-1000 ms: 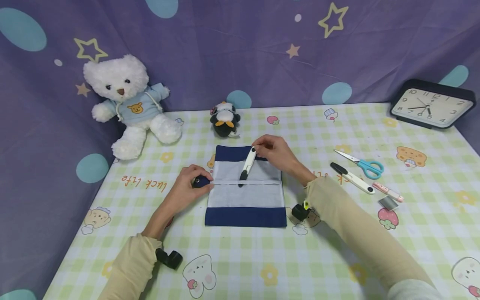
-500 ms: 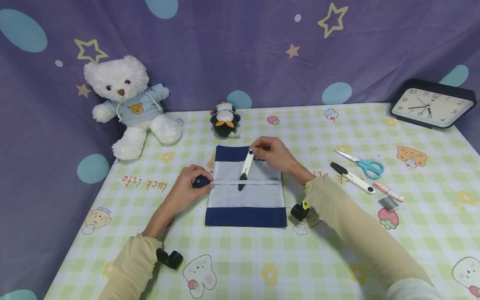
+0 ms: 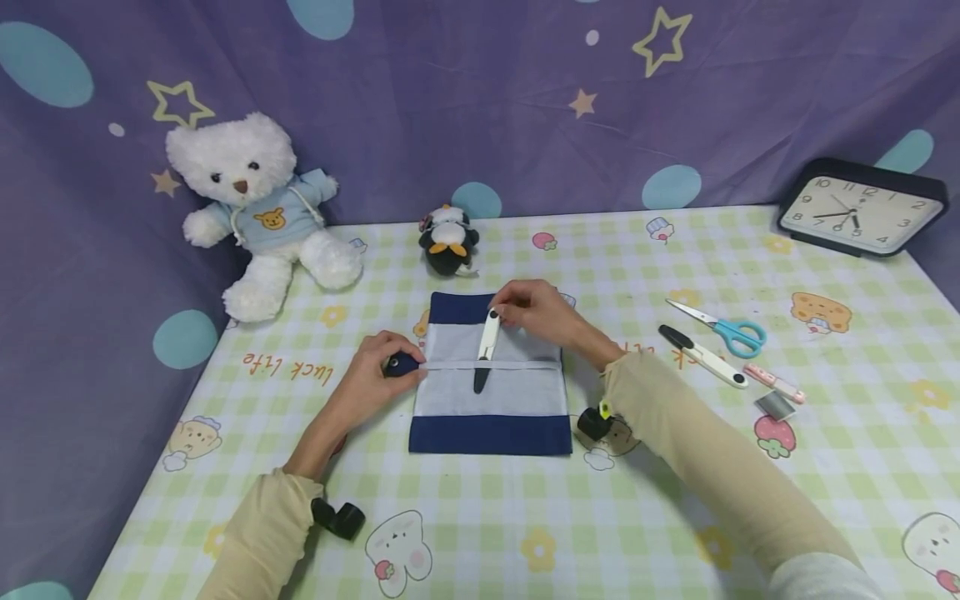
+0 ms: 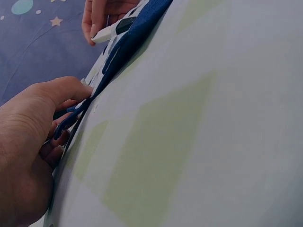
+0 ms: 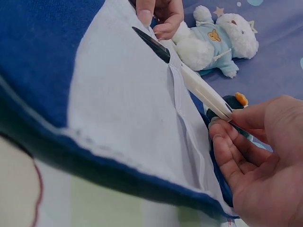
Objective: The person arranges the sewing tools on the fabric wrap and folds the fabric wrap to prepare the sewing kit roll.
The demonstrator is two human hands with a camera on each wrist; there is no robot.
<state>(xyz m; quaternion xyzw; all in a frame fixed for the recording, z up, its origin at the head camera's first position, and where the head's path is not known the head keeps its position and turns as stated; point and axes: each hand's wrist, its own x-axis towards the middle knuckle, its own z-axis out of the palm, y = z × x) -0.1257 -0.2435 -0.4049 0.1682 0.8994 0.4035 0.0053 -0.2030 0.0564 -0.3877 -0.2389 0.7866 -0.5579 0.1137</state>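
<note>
A navy and white fabric sewing case (image 3: 491, 435) lies unfolded, a white elastic band (image 3: 525, 365) running across its middle. Slim white thread snips (image 3: 489, 336) with a black tip cover pass under that band; the black tip (image 5: 154, 45) sticks out on the near side. My right hand (image 3: 542, 312) pinches the white end of the snips, between thumb and fingers in the right wrist view. At the case's left edge, my left hand (image 3: 375, 367) pinches the fabric by the band's end. A navy tab (image 3: 400, 363) with a snap shows in that hand.
To the right lie blue-handled scissors (image 3: 729, 332), a second white and black pair of snips (image 3: 703, 357), a pink patterned stick (image 3: 774, 383) and a small grey square (image 3: 776, 406). A penguin toy (image 3: 448, 242), white bear (image 3: 262, 208) and clock (image 3: 862, 208) stand behind.
My right hand has moved nearer and slightly left, sliding the snips further under the elastic band, so more of the black tip shows on the near side. The left hand stays in place.
</note>
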